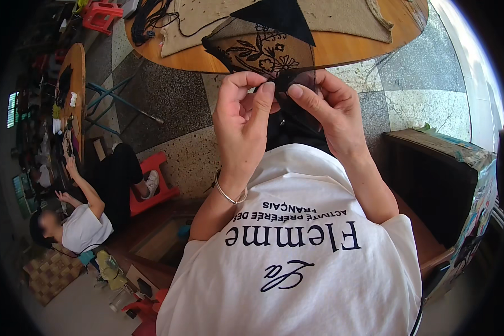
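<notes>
A piece of sheer black lace (263,53) with embroidered flowers and leaves hangs from my hands over the near edge of the round wooden table (341,59). Its far part is a solid black pointed panel (283,21). My left hand (242,109) pinches a gathered black edge between thumb and fingertips. Close beside it, my right hand (336,112) grips the same lace, thumb on top and fingers partly behind the mesh. Just what lies between the fingertips is too small and dark to make out.
Beige cloth (347,19) covers part of the table, with tangled black cords (151,19) at its left. A dark open box (431,179) stands at my right. To the left, a person (87,227) works at another table (78,84), near a red stool (151,185).
</notes>
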Tool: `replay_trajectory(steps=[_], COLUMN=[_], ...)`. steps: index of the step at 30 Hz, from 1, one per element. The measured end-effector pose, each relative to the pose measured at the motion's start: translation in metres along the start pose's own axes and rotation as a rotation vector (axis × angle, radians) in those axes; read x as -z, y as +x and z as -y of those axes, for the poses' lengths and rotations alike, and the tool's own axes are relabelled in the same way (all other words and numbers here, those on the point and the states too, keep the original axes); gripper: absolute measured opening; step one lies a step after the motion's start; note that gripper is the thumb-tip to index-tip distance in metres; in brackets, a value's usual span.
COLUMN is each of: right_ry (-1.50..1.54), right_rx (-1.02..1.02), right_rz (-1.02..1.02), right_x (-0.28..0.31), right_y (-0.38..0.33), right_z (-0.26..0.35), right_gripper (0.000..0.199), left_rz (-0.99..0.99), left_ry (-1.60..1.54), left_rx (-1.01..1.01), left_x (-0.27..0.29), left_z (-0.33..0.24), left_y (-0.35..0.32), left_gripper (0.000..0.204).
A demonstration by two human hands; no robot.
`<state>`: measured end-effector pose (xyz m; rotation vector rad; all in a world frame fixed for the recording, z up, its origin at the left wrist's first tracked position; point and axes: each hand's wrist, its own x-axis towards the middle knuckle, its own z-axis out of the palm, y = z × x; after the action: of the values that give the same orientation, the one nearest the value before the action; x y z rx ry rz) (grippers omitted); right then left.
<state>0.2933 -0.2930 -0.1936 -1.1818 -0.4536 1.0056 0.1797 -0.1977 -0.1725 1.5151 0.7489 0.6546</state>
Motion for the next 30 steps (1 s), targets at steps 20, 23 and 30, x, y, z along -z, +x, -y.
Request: replay_trajectory(steps=[20, 23, 30], right_ry=[0.443, 0.248, 0.039], right_rx=[-0.118, -0.024, 0.06], right_rz=[0.054, 0.005, -0.001], right_x=[-0.001, -0.004, -0.006], right_y=[0.007, 0.006, -0.001], right_z=[-0.009, -0.009, -0.001], right_gripper=[0.012, 0.011, 0.012], left_rz=[0.102, 0.066, -0.027], left_ry=[-0.32, -0.305, -0.119], left_rx=[0.1, 0.05, -0.01], left_x=[0.01, 0.007, 0.003], left_z=[-0.011, -0.011, -0.003], left_y=[-0.001, -0.002, 0.002], left_gripper=[0.021, 0.02, 0.015])
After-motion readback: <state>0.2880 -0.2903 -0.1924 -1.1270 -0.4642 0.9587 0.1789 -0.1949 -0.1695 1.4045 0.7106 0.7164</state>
